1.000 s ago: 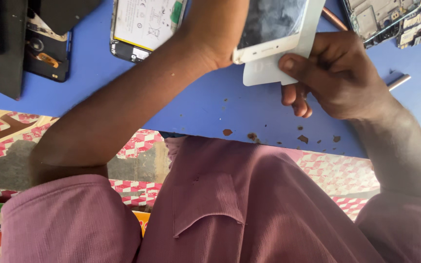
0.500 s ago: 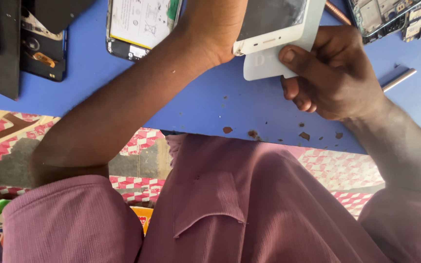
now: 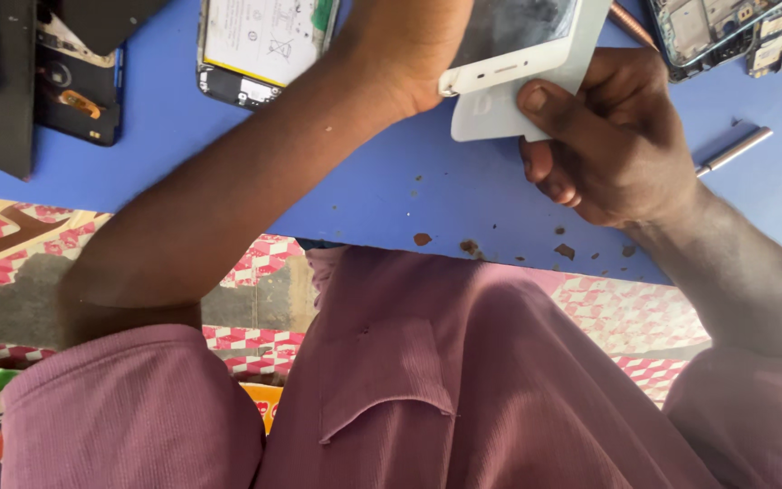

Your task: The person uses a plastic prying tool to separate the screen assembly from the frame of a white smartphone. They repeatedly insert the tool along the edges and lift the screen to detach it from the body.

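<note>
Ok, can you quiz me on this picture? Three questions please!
1. True or false: the table is red.
2. Which hand has its thumb on the white phone? A: left. B: right.
3. What colour is the shirt?

Key:
1. False, it is blue.
2. B, the right hand.
3. Pinkish purple.

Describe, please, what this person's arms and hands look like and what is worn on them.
Both forearms are bare, with short mauve sleeves ending near the elbows. The left hand is mostly cut off by the frame's top; the right hand shows no glove, ring or watch.
</note>
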